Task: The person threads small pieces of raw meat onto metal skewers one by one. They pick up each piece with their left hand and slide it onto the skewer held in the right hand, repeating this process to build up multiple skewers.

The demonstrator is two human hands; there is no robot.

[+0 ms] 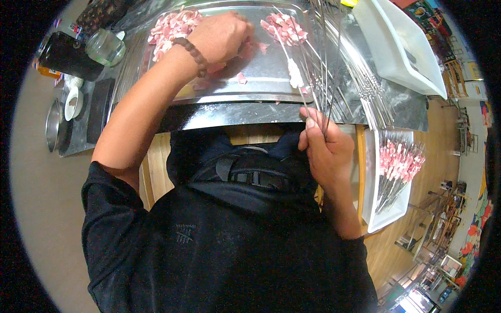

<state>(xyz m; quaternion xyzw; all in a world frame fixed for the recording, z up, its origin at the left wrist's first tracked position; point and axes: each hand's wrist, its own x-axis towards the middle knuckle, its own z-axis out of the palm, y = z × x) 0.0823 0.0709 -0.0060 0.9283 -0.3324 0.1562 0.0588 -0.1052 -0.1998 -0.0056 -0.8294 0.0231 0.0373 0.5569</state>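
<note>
Over the metal tray (270, 88), my left hand (223, 37) is bent down, a beaded bracelet on its wrist. Its fingertips are blurred and mostly hidden, so what they hold does not show. Pink raw meat pieces (172, 29) are heaped beside it, and a few scraps (241, 78) lie loose nearer the front rim. My right hand (327, 146) grips several thin metal skewers (325, 98) by their lower ends, at the table's front edge. Pale pieces of meat or fat (295, 74) sit on one skewer. Beyond it, a smaller meat pile (287, 29) occupies the tray's right side.
Bare metal skewers (366, 82) lie in a bundle right of the tray, beside a white plastic bin (403, 47). Lower right, a white container (385, 223) holds loaded meat skewers (401, 160). At left are a glass jar (105, 47), a black object (68, 54) and a white bowl (73, 103).
</note>
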